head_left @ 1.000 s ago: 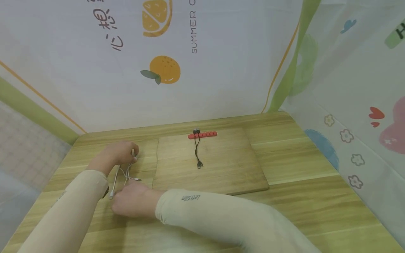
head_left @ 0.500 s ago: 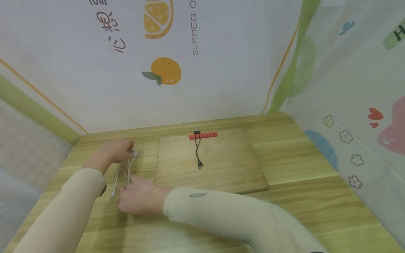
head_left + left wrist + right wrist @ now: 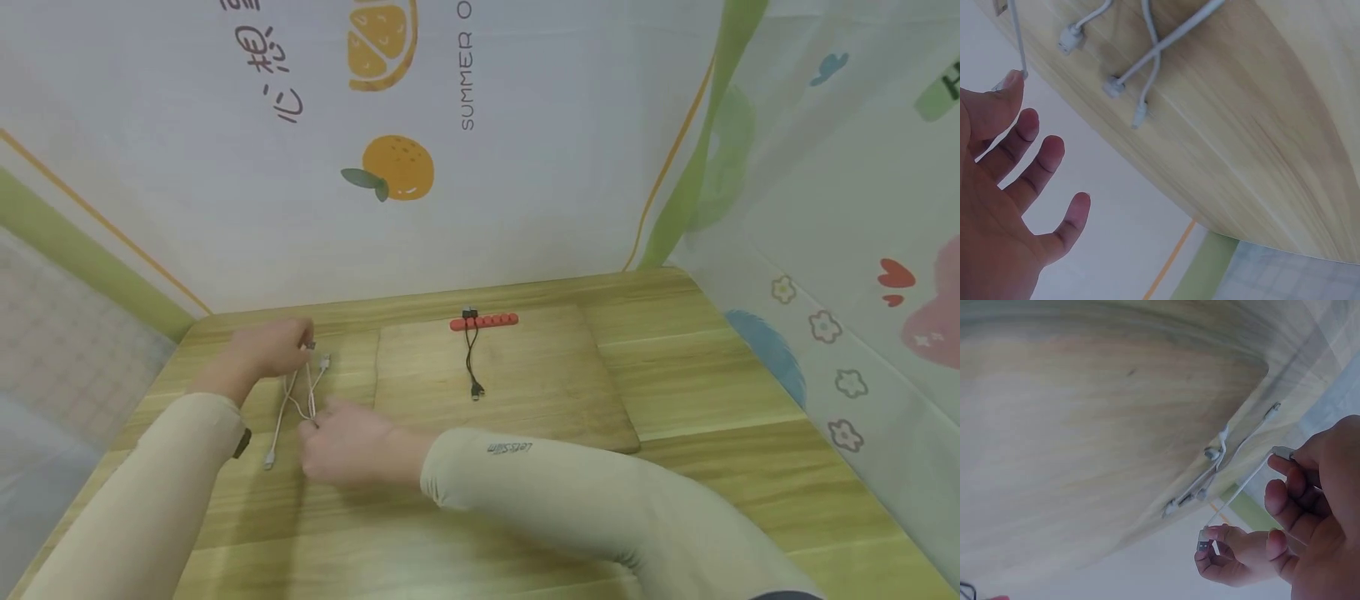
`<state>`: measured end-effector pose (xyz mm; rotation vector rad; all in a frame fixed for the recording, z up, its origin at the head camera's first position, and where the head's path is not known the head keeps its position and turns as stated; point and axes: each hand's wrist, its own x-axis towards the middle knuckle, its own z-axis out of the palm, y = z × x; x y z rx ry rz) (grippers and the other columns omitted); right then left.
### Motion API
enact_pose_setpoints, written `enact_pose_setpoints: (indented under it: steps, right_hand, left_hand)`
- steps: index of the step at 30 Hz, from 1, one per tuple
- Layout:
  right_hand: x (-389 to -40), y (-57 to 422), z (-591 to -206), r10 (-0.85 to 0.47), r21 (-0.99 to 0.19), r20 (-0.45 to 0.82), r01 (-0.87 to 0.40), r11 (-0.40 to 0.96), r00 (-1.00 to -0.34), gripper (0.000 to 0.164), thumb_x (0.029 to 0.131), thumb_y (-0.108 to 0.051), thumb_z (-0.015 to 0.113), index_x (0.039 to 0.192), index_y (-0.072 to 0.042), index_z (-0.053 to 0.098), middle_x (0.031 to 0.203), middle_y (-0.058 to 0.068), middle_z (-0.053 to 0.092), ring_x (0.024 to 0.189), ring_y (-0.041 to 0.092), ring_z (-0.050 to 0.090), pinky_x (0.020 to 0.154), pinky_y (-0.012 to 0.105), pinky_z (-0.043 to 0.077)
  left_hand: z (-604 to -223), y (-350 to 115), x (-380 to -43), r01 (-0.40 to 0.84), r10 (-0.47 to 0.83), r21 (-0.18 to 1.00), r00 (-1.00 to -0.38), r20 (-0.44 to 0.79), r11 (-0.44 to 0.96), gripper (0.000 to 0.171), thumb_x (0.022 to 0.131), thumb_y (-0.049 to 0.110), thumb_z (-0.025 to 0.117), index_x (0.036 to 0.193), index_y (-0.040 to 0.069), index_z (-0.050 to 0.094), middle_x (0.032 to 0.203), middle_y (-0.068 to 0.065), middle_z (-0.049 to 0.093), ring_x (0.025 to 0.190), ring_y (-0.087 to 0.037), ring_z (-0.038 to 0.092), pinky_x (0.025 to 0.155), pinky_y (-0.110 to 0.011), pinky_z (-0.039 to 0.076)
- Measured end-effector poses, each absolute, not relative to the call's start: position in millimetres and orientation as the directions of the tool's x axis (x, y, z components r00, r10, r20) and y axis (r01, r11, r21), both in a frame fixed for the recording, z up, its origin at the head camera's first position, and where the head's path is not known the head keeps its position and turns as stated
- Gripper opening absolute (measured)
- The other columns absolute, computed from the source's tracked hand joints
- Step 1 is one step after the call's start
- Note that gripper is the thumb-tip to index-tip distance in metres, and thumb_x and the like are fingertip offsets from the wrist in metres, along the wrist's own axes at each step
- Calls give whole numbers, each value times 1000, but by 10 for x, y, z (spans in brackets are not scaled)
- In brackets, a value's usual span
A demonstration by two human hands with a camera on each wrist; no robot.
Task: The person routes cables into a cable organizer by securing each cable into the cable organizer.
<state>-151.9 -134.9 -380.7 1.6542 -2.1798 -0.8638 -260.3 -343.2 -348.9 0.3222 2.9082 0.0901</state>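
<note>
A short white USB cable (image 3: 1242, 489) stretches between my two hands. My left hand (image 3: 273, 346) pinches its USB plug (image 3: 1203, 540) between thumb and forefinger, the other fingers spread loosely in the left wrist view. Nearer my body, my right hand (image 3: 348, 442) pinches the cable's other end, whose white connector (image 3: 1283, 452) shows at the fingertips in the right wrist view. Other white cables lie crossed on the table beneath; one plug (image 3: 325, 362) points toward the back and another connector (image 3: 269, 459) toward the front.
A wooden board (image 3: 540, 375) lies flat right of my hands. On its back edge sits a red cable holder (image 3: 497, 320) with black cables (image 3: 470, 358) slotted at its left end. The wood-grain table (image 3: 705, 367) meets printed curtains at the back and sides.
My right hand has moved right and slightly back, while my left hand has drawn slightly left and back. The held cable has come up from the other white cables and straightened between my hands.
</note>
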Motion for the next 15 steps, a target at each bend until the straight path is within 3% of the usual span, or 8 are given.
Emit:
enact_pose_setpoints:
  steps: [10,13,15]
  right_hand:
    - [-1609,-1072,-3697,-948,622,-107,-764,171,-299,23,111,-33,49,106,-38,71,118,-13,63,91,3,56,85,26,37]
    - [-1655,-1003,-3682,-947,631,-115,-758,163,-300,24,112,-39,50,114,-37,73,120,-12,64,91,3,58,84,26,38]
    - [-1684,-965,-3671,-946,640,-122,-752,157,-301,27,113,-38,47,122,-37,73,126,-11,64,95,4,61,85,26,40]
  left_hand:
    - [-3395,-3214,-2674,216,225,69,-961,-163,974,28,103,24,54,121,3,60,107,-13,70,83,-25,61,65,-44,51]
    - [-3368,-3144,-2700,210,217,66,-967,-137,976,26,104,25,55,120,5,60,111,-14,72,93,-31,66,80,-64,53]
    - [-3357,-3107,-2719,194,202,74,-971,-124,978,25,104,25,55,119,7,61,116,-15,72,105,-38,67,94,-80,45]
